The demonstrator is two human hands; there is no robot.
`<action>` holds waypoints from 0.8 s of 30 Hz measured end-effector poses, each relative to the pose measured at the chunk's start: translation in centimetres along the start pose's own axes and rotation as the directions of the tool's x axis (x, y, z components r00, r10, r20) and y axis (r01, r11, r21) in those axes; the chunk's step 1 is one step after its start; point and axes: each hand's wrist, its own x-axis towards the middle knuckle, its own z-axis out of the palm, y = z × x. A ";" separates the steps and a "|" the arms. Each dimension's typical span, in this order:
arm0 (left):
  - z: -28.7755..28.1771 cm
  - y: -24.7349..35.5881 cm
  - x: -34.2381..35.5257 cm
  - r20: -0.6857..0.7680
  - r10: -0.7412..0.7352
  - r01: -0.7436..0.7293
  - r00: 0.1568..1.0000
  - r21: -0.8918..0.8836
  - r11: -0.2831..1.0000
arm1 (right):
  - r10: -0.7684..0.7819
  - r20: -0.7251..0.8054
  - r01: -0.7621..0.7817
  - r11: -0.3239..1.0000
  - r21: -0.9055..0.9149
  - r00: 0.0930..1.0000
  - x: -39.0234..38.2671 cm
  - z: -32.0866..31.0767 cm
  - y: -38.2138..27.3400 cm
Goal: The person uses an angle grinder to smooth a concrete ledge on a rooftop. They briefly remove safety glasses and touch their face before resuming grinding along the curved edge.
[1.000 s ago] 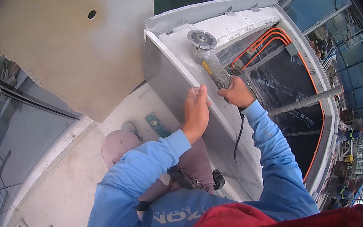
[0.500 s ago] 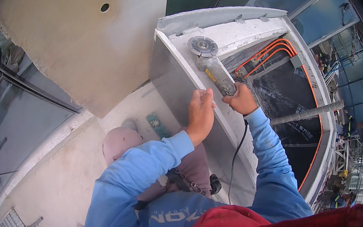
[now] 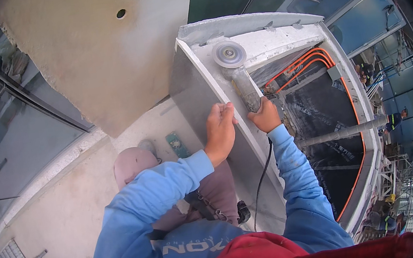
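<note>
Angle grinder [image 3: 246, 89] sits clasped in my right hand [image 3: 265, 116], thumb and fingers wrapped round its rear end, just right of the grey panel [image 3: 187, 84]; its blurred disc [image 3: 229, 54] points away from me over a pale ledge [image 3: 268, 41]. My left hand [image 3: 220, 133] is at the panel's top edge, fingers loosely curled; I can't tell whether they pinch it. A black cord [image 3: 262, 180] trails back toward me. Further right of the panel are black sheeting [image 3: 313, 98], orange tubing [image 3: 327, 54] and a grey pole [image 3: 342, 133]. Left of the panel, a green object [image 3: 177, 144] rests on the floor [image 3: 69, 201].
</note>
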 end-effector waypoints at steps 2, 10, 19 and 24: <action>-0.1 0.0 -0.1 0.010 0.015 -0.015 1.000 0.015 1.000 | 0.051 0.052 -0.060 0.978 0.199 0.997 -0.1 -0.5 0.5; 0.2 -0.4 1.0 0.064 -0.201 0.193 0.978 0.109 0.975 | 0.078 0.218 -0.221 0.595 0.773 0.973 -4.1 -4.9 -3.6; -1.0 3.9 4.7 0.303 -0.183 0.259 0.935 -0.234 0.937 | -0.246 0.355 -0.210 0.468 0.858 0.902 -4.3 -3.8 -10.5; -4.0 5.6 5.9 0.154 -0.158 0.183 0.975 -0.165 0.969 | -0.278 0.229 -0.033 0.566 0.824 0.933 -2.1 0.3 -12.9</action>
